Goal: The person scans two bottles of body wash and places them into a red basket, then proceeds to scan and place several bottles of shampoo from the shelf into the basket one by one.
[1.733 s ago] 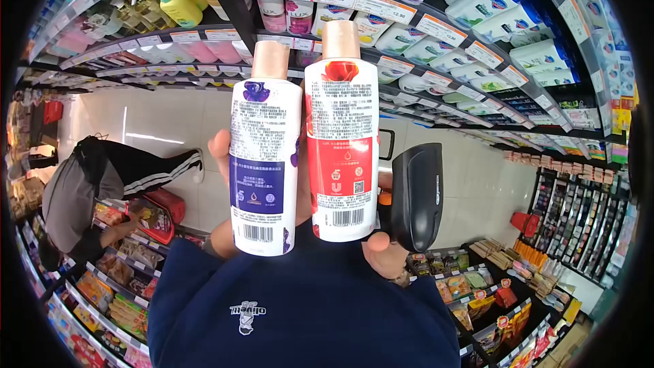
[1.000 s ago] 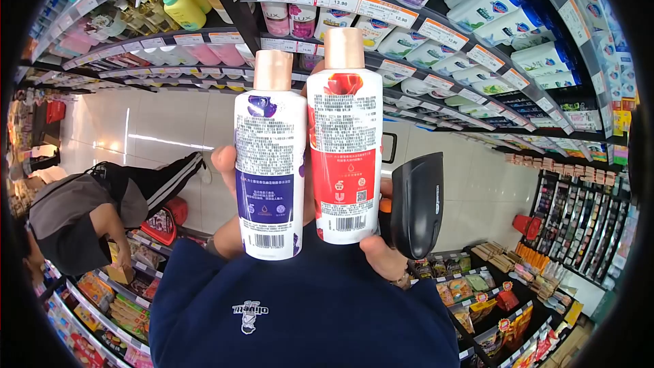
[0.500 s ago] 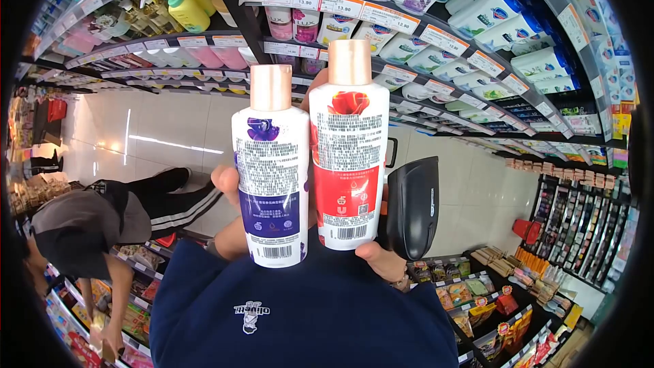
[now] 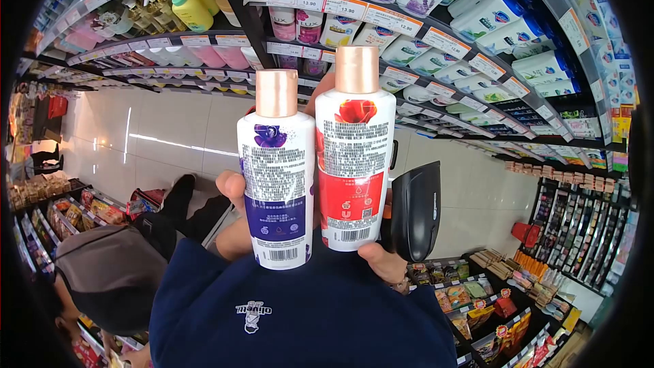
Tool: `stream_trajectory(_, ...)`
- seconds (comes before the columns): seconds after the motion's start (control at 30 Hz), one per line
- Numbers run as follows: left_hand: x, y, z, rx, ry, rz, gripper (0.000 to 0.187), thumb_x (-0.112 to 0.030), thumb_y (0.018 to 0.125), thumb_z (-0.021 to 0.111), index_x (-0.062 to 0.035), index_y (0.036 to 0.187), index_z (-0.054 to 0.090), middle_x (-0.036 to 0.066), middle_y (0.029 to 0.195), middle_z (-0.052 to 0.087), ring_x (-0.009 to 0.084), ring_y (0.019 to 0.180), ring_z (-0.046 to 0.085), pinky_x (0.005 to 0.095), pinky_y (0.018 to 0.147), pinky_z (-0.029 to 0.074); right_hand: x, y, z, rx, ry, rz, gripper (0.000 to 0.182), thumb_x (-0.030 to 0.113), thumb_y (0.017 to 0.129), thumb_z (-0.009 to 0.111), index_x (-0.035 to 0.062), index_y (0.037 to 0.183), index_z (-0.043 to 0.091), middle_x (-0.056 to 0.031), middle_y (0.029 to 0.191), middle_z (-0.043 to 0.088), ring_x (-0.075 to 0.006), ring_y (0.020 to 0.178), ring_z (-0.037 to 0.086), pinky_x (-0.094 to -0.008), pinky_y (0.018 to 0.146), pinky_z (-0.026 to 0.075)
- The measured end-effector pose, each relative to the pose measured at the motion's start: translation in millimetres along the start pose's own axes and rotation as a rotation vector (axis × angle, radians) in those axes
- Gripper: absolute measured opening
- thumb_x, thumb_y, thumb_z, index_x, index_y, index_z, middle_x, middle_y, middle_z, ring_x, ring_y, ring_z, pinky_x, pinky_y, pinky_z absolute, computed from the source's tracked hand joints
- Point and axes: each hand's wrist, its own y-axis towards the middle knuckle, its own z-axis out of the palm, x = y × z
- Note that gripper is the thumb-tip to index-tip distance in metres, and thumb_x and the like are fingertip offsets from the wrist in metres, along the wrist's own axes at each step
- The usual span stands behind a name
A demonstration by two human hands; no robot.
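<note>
My left hand (image 4: 233,185) is closed around a white bottle with a purple label (image 4: 278,163), its thumb showing at the bottle's left side. My right hand (image 4: 383,263) grips a white bottle with a red label (image 4: 352,163), thumb near its base and other fingers mostly hidden behind. Both bottles stand upright side by side, backs with small print and barcodes facing me, rose-gold caps on. Just right of the red bottle is a black, curved device (image 4: 417,211), perhaps a barcode scanner; how it is held or hung is hidden.
Shelves of bottles with price tags (image 4: 392,19) rise ahead. At lower left a person in a cap (image 4: 109,279) bends beside packaged goods. More packets fill a rack (image 4: 470,300) at lower right. A red basket (image 4: 526,234) stands by the far-right shelves.
Both bottles have shifted slightly right and down in view. The person at left has moved lower and nearer to me, with legs now in a different position.
</note>
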Motion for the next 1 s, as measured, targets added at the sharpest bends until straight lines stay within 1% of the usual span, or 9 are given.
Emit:
stream_trajectory(0.23,-1.3,-0.1,1.1,0.015,-0.004,-0.001,0.125,-0.055,0.058,0.083,-0.0105,0.151,0.012,0.027,0.147,0.024,0.0489,0.128,0.038,0.0692,0.099,0.035,-7.2,-2.6,-5.6,0.003,-0.055,-0.003,0.078,0.014,0.076,0.082,0.003,0.139,0.037,-0.0094,0.131,0.047,-0.0179,0.121,0.047,-0.0351,0.1,0.041)
stream_trajectory(0.33,-1.7,-0.7,1.8,0.022,-0.009,-0.002,0.125,-0.054,0.058,0.084,-0.0107,0.151,0.012,0.028,0.147,0.024,0.0491,0.128,0.038,0.0688,0.099,0.036,-10.8,-3.3,-8.6,-0.001,-0.019,0.033,0.078,0.013,0.075,0.082,0.0036,0.139,0.037,-0.0091,0.131,0.046,-0.0178,0.121,0.046,-0.0357,0.101,0.04)
stream_trajectory(0.53,-3.5,-0.1,2.4,0.045,-0.019,-0.005,0.126,-0.053,0.057,0.085,-0.011,0.151,0.011,0.028,0.148,0.023,0.0496,0.127,0.038,0.0682,0.099,0.036,-5.6,-1.4,-4.7,0.006,-0.035,0.006,0.078,0.012,0.075,0.082,0.0038,0.138,0.037,-0.0088,0.13,0.047,-0.0179,0.121,0.047,-0.0361,0.101,0.04)
stream_trajectory(0.6,-4.3,0.8,2.8,0.054,-0.022,-0.005,0.127,-0.052,0.057,0.085,-0.0111,0.151,0.011,0.028,0.148,0.023,0.0498,0.127,0.038,0.068,0.099,0.036,-4.6,-1.3,-1.9,-0.007,0.019,0.007,0.078,0.012,0.075,0.082,0.0038,0.138,0.037,-0.0088,0.13,0.047,-0.018,0.121,0.047,-0.0362,0.101,0.04)
stream_trajectory(0.8,-3.1,2.3,3.0,0.089,-0.038,-0.018,0.128,-0.05,0.056,0.087,-0.0114,0.151,0.011,0.028,0.148,0.022,0.0502,0.127,0.038,0.0673,0.099,0.037,-31.8,-7.0,-19.9,0.056,-0.049,0.042,0.078,0.012,0.075,0.082,0.0038,0.138,0.037,-0.009,0.129,0.047,-0.0184,0.121,0.046,-0.0368,0.101,0.04)
stream_trajectory(0.9,-1.3,4.8,4.1,0.11,-0.054,-0.027,0.128,-0.049,0.056,0.087,-0.0116,0.151,0.01,0.029,0.148,0.022,0.0505,0.127,0.038,0.067,0.1,0.037,-17.8,-4.2,-8.2,0.013,0.021,-0.003,0.077,0.012,0.075,0.082,0.0039,0.137,0.037,-0.009,0.128,0.048,-0.0178,0.119,0.047,-0.0356,0.099,0.041)
stream_trajectory(1.0,-0.4,5.4,3.2,0.136,-0.07,-0.032,0.129,-0.049,0.056,0.088,-0.0118,0.151,0.01,0.029,0.148,0.022,0.0507,0.127,0.038,0.0667,0.1,0.037,-9.0,-1.3,-5.1,-0.015,-0.038,-0.017,0.076,0.014,0.074,0.083,0.0038,0.136,0.039,-0.0082,0.126,0.049,-0.016,0.114,0.048,-0.033,0.094,0.042)
